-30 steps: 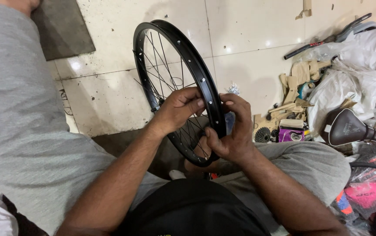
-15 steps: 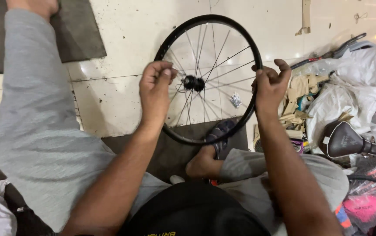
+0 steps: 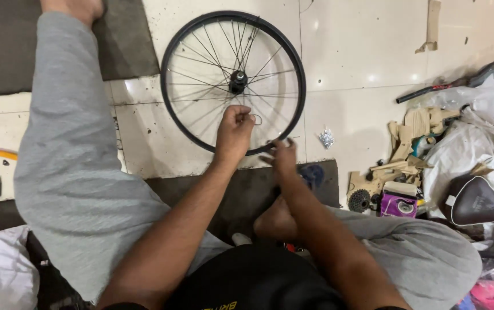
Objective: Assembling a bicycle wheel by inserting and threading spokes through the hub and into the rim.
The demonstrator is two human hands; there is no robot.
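We sit on the floor with our legs spread, and the bike wheel (image 3: 232, 82) lies flat on the pale tiles (image 3: 362, 69) between our knees, so it stays put and we can get at every side. Its black rim makes a big ring, and thin spokes (image 3: 201, 63) run from the rim to the dark hub (image 3: 238, 81) in the middle. Our left hand (image 3: 234, 133) is bunched up over the near part of the wheel, with the fingers pinched around a thin bent bit of wire (image 3: 257, 119), maybe the end of a spoke; it is too small for us to be sure. Our right hand (image 3: 283, 157) is loose and open, holding nothing, with the fingertips just at the near edge of the rim, where it can steady the wheel. A dark mat (image 3: 247, 192) lies under our bare foot (image 3: 275, 221). Off to the right sits a heap of bits: a small shiny pile of metal pieces (image 3: 326, 138) near the rim, scraps of cardboard (image 3: 407, 155), a toothed gear (image 3: 359, 201), a purple box (image 3: 398, 205), white bags (image 3: 476, 138) and a brown bike seat (image 3: 476, 201), all within easy reach
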